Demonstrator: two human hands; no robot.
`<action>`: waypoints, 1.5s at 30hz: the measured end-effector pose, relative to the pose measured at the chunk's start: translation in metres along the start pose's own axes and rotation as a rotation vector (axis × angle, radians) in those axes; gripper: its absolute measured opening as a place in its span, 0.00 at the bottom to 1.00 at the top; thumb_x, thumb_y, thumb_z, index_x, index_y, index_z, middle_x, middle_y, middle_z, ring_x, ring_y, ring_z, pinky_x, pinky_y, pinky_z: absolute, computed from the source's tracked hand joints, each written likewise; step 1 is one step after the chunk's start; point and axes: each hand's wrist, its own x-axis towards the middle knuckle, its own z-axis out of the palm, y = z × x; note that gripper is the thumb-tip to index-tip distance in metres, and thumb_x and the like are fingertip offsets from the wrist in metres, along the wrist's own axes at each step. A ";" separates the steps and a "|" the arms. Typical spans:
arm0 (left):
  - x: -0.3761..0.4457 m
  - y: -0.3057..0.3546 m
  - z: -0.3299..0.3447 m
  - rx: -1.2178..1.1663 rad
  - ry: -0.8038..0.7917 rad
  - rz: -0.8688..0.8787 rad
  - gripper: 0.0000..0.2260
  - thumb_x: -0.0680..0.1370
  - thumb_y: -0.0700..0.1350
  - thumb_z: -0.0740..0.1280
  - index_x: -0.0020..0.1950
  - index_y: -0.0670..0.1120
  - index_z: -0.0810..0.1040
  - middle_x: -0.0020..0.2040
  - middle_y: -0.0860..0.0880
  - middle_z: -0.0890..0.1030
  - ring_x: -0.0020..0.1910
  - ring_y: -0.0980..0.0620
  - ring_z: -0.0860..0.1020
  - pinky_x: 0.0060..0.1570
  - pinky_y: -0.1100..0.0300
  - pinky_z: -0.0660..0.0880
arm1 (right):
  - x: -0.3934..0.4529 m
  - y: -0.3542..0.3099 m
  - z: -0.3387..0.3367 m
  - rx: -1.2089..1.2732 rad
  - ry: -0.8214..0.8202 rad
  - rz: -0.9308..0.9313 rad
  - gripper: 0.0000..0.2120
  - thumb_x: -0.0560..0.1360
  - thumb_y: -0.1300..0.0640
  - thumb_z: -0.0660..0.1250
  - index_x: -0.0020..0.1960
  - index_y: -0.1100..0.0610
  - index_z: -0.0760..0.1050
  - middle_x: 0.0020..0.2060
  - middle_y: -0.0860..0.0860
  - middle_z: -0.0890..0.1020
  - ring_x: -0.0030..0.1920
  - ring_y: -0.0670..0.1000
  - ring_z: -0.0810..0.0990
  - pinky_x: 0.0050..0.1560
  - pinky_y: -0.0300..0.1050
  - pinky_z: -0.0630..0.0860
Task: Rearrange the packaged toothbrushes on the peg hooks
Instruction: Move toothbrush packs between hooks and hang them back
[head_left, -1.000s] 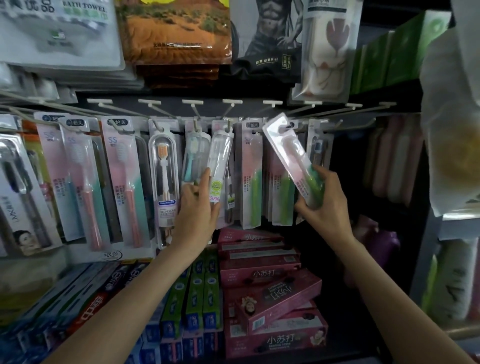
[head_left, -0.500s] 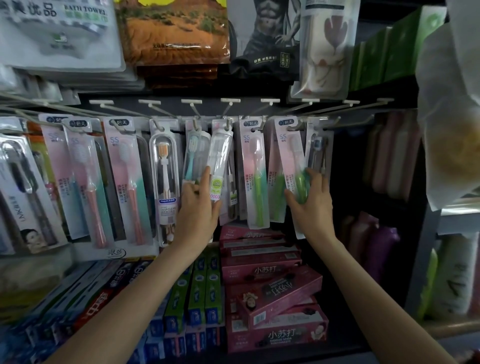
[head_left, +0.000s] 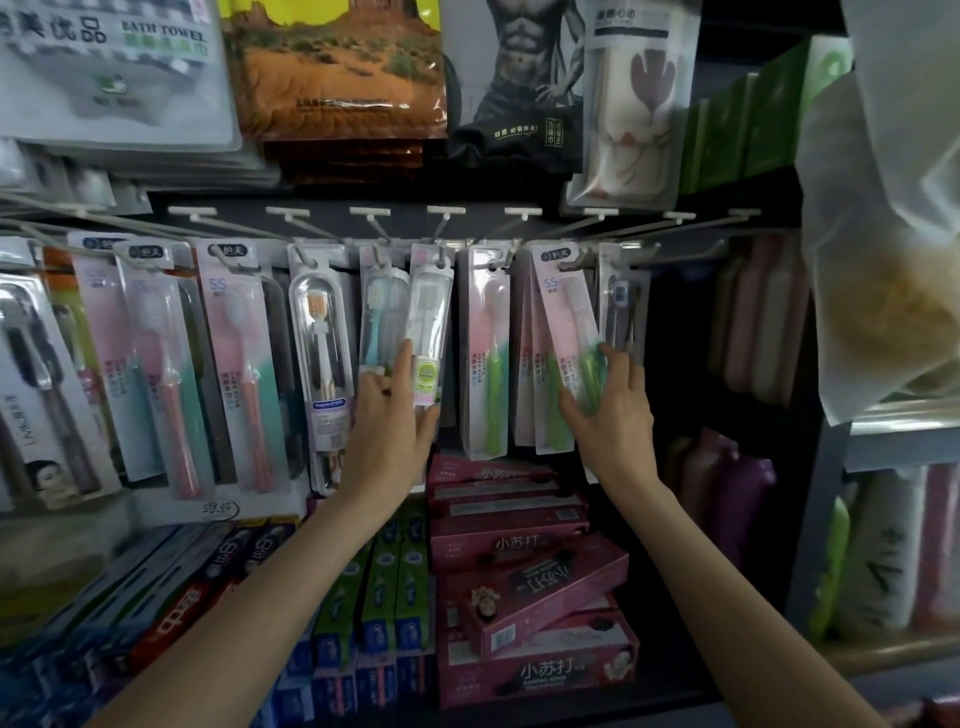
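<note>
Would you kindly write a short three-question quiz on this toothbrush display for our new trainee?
1. True or false: the right hand holds a pack with a green-handled toothbrush.
2. Which pack does the left hand grip? A) the clear pack with a green round sticker B) the orange-bristled one
3. Fill in: the boxes stacked below the right hand are ___ in colour.

Key: 1 true; 2 A; 3 pink.

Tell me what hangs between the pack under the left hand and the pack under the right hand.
In the head view, one pink-carded pack with a green toothbrush hangs between the left hand and the right hand, with a dark gap on either side of it.
</note>
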 end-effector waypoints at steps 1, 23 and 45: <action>-0.002 0.001 0.000 -0.004 -0.008 -0.008 0.31 0.79 0.48 0.60 0.76 0.48 0.47 0.57 0.42 0.67 0.44 0.48 0.73 0.40 0.59 0.69 | -0.001 0.000 0.002 -0.012 -0.009 0.009 0.27 0.75 0.53 0.66 0.69 0.60 0.61 0.63 0.58 0.67 0.56 0.59 0.73 0.46 0.44 0.68; -0.003 -0.016 -0.047 0.368 -0.038 0.010 0.23 0.78 0.51 0.60 0.71 0.45 0.62 0.50 0.40 0.73 0.43 0.44 0.75 0.31 0.58 0.65 | -0.010 -0.078 0.122 0.336 -0.250 0.176 0.23 0.74 0.57 0.68 0.64 0.62 0.61 0.55 0.60 0.76 0.53 0.58 0.77 0.47 0.48 0.74; -0.004 -0.013 -0.032 0.248 -0.057 0.046 0.23 0.78 0.48 0.63 0.70 0.40 0.64 0.52 0.36 0.73 0.38 0.39 0.76 0.29 0.57 0.68 | 0.010 -0.040 0.003 -0.512 -0.176 -0.162 0.17 0.70 0.62 0.63 0.58 0.59 0.67 0.54 0.56 0.77 0.57 0.59 0.72 0.57 0.52 0.64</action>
